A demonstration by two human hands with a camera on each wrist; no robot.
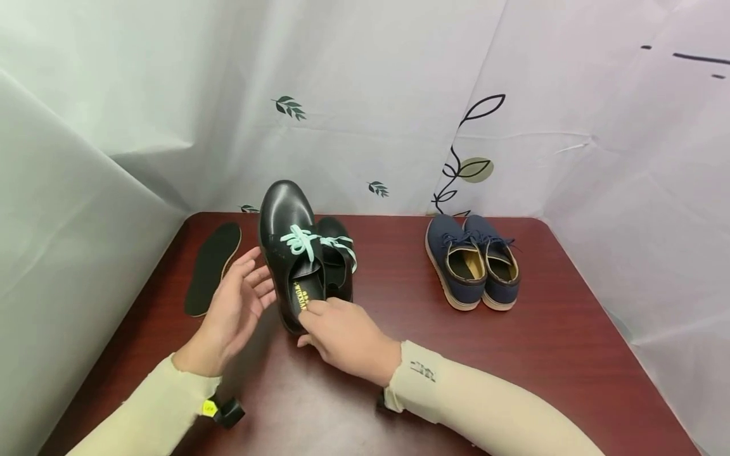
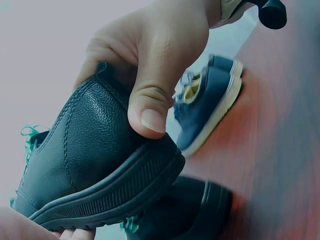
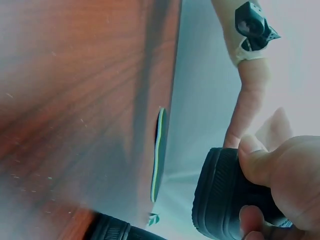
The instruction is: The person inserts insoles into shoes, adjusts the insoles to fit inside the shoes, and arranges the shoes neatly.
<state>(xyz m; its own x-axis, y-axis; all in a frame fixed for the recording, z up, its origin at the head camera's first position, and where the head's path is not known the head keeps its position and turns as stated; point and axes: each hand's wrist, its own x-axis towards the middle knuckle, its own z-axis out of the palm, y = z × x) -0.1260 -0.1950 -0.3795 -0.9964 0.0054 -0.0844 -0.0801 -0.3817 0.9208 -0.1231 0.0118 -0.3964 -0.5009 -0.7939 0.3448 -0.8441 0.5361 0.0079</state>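
A black leather lace-up shoe (image 1: 283, 212) with mint-green laces is held up, toe pointing away. My right hand (image 1: 349, 335) grips it by the heel, thumb on the outside of the heel and fingers over the collar. The left hand (image 1: 242, 307) is at the shoe's left side with its fingers extended; in the left wrist view its fingertips (image 2: 80, 234) show at the sole's lower edge. Behind the raised shoe, partly hidden, its black mate (image 1: 332, 226) stands on the table. Gold lettering shows inside the held shoe.
A dark insole (image 1: 212, 269) lies at the table's left side. Toward the back right stands a pair of navy lace-up shoes (image 1: 464, 278) with pale soles. White patterned sheeting (image 1: 365, 76) encloses the reddish-brown table (image 1: 547, 380) at the back and sides.
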